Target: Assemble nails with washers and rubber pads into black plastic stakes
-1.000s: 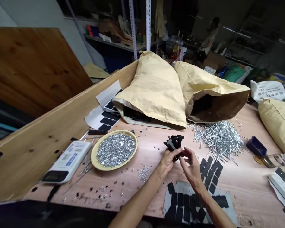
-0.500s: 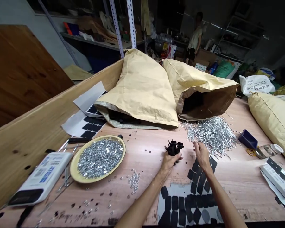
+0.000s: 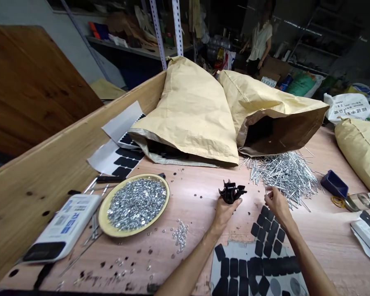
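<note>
- Head view: the left hand point(image 3: 225, 213) is closed around a glossy black plastic part with several prongs point(image 3: 230, 192), which juts out on the far side of the fingers.
- One stub of this part points right, toward the right hand point(image 3: 277, 204); the long axis is hard to tell, since the fingers hide its lower end.
- The right hand is apart from the part, to its right, fingertips bunched together; whether they pinch anything is too small to tell.
- A loose heap of thin silvery metal pins point(image 3: 291, 174) lies just beyond the right hand, mostly to its right, pins pointing every way; the right hand is clearly nearer to it than the left.
</note>
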Available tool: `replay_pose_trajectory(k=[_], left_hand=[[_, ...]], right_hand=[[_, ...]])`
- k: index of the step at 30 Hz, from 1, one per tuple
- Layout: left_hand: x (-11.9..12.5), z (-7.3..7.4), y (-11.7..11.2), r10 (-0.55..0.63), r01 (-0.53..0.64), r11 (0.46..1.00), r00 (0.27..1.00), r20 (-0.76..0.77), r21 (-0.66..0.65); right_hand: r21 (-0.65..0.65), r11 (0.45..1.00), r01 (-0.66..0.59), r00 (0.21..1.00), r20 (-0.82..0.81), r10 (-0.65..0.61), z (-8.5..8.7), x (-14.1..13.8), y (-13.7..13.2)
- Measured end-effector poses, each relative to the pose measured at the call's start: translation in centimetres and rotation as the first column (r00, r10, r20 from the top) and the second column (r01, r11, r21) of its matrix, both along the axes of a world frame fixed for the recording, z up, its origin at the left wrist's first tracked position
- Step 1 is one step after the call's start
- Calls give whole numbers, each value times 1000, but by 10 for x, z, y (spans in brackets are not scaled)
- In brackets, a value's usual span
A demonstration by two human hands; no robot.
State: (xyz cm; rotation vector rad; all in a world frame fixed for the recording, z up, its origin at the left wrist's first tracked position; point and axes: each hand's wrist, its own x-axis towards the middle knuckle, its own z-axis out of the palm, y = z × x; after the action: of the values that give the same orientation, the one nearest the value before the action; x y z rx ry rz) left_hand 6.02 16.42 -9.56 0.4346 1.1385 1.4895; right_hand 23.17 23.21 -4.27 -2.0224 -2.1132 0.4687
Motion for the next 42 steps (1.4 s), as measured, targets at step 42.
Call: replay_pose_trajectory(k=[42], left_hand=[[5,2,-5,-126,134,989,985,-118,68]], right_hand=[[323,925,-200,840,-429,331,-17,-43,-53]])
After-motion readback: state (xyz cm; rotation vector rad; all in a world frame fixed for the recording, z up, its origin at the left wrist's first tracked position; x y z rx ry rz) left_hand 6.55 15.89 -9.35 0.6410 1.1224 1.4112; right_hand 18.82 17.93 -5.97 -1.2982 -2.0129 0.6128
